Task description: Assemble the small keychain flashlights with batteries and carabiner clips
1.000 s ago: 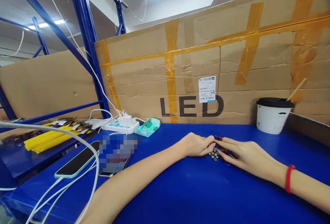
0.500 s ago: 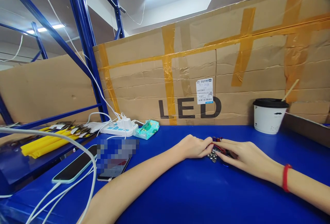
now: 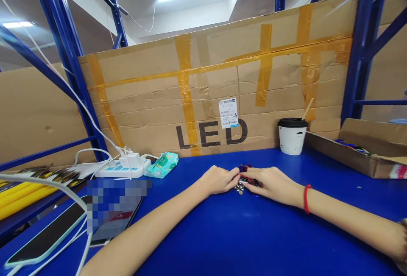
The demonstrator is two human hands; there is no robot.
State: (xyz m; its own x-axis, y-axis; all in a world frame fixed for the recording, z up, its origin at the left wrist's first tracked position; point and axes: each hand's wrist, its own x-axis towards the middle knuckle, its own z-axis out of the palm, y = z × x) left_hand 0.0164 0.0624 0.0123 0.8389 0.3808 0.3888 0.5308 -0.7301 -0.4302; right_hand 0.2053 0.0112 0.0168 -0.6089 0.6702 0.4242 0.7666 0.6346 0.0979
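Note:
Near the middle of the blue table (image 3: 251,233), my left hand (image 3: 220,179) is closed, with thumb and fingertips pinched at the edge of a small bundle of silvery metal pieces (image 3: 240,186). My right hand (image 3: 270,183) reaches in from the other side, its fingers closed over dark and red parts of the same bundle. The fingertips of both hands nearly meet. Small red and dark blue pieces (image 3: 244,168) show just behind the fingers. What exactly each hand pinches is too small and partly hidden to tell.
A lidded paper cup (image 3: 291,140) stands at the back right, beside an open cardboard box (image 3: 359,157). On the left are a white power strip (image 3: 119,169), a green packet (image 3: 163,165), two phones (image 3: 47,235) and loose white cables. Taped cardboard (image 3: 152,110) walls the back.
The camera view has turned to the right, so everything sits further left and more of the cardboard box shows. Both hands remain together at the metal bundle.

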